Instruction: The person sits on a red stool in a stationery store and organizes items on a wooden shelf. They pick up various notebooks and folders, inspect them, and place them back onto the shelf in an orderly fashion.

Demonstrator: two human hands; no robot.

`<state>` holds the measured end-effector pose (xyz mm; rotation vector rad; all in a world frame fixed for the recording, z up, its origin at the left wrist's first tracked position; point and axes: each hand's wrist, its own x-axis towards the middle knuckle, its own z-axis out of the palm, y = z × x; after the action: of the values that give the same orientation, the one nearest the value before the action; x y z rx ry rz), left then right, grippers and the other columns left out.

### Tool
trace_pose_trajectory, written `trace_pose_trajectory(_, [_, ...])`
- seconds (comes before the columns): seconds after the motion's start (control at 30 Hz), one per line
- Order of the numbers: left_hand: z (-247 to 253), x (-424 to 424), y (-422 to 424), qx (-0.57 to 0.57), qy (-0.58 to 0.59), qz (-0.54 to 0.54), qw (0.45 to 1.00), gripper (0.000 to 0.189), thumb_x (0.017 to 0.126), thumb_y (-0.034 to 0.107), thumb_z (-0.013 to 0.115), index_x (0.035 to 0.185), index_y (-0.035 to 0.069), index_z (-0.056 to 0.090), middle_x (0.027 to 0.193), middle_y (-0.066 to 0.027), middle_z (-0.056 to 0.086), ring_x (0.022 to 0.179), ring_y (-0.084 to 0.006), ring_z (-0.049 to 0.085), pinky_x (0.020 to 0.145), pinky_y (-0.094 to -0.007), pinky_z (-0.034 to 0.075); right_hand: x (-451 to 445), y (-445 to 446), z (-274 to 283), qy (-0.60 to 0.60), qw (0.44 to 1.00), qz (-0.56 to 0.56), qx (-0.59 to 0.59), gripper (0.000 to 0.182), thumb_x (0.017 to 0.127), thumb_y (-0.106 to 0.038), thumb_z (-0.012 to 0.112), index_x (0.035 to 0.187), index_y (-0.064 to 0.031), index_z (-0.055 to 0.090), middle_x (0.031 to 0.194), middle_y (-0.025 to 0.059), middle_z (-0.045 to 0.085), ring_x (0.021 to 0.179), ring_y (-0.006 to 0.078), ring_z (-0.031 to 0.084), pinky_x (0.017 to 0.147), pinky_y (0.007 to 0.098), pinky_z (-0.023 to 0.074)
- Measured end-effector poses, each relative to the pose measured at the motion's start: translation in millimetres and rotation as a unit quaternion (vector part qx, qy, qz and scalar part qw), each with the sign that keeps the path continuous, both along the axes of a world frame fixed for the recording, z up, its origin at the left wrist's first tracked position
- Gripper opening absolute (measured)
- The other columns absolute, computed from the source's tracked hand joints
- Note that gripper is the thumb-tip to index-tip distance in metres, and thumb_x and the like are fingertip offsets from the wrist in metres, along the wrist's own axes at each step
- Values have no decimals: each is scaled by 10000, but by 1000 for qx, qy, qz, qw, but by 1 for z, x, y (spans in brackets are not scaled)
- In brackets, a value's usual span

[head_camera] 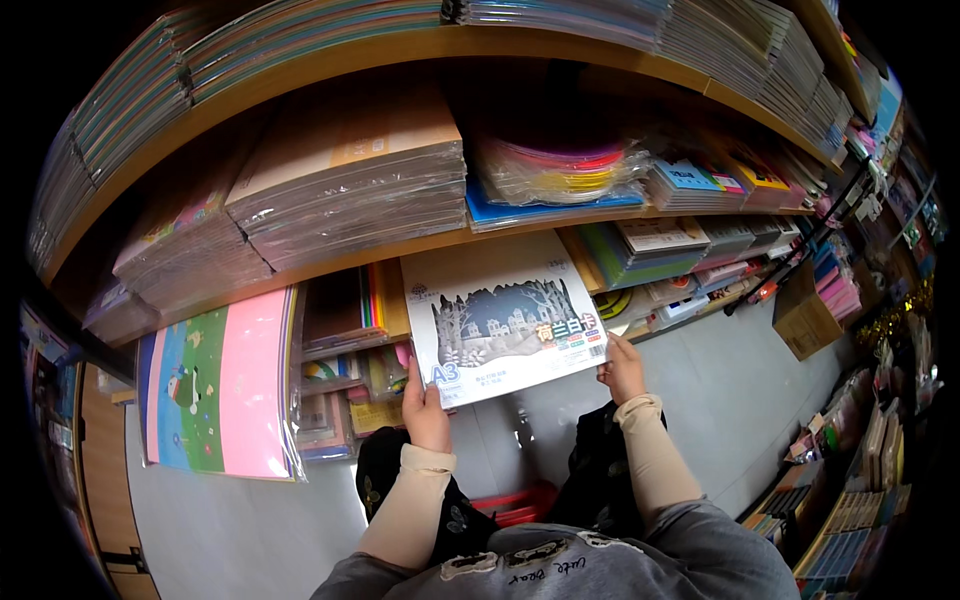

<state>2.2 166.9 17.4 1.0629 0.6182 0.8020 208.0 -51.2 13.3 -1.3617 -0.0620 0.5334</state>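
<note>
Between my two hands lies a pack of white A3 card paper [510, 315] with a printed cover showing a paper-cut forest and houses. Its far edge reaches under the wooden shelf board, over the lower shelf. My left hand [426, 409] grips the near left corner, thumb on top. My right hand [622, 369] grips the near right corner, its fingers partly hidden. To the left, a plastic-wrapped pack of coloured paper [225, 390] with a pink and green cover juts out from the lower shelf.
Wrapped paper stacks [360, 180] fill the middle shelf, beside bagged coloured round sheets [562, 172]. More stacks stand on the top shelf [450, 45]. A red plastic stool [517, 504] is between my legs. A cardboard box [806, 319] stands on the floor at right, near book racks [855, 525].
</note>
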Motion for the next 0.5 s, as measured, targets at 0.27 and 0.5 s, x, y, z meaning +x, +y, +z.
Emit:
trace_pose_trajectory(0.27, [-23,12,2,37,25,78,996,464,855,-72,361,1311,11,369,1219,-106,487,1011,-153,516,862,-226,390,1,-1,-6,-112,990,72,-54,335,939,-125,382,1251,-20,445,798,15,549,507,70,426,464,201,370])
trace_pose_trajectory(0.5, [-45,-2,16,51,114,75,989,560,851,17,474,1357,-9,235,1315,-159,376,1144,-207,433,925,-269,357,-5,11,-1,-19,1000,1,14,303,925,-87,392,1208,-24,480,756,2,537,499,67,421,446,203,359])
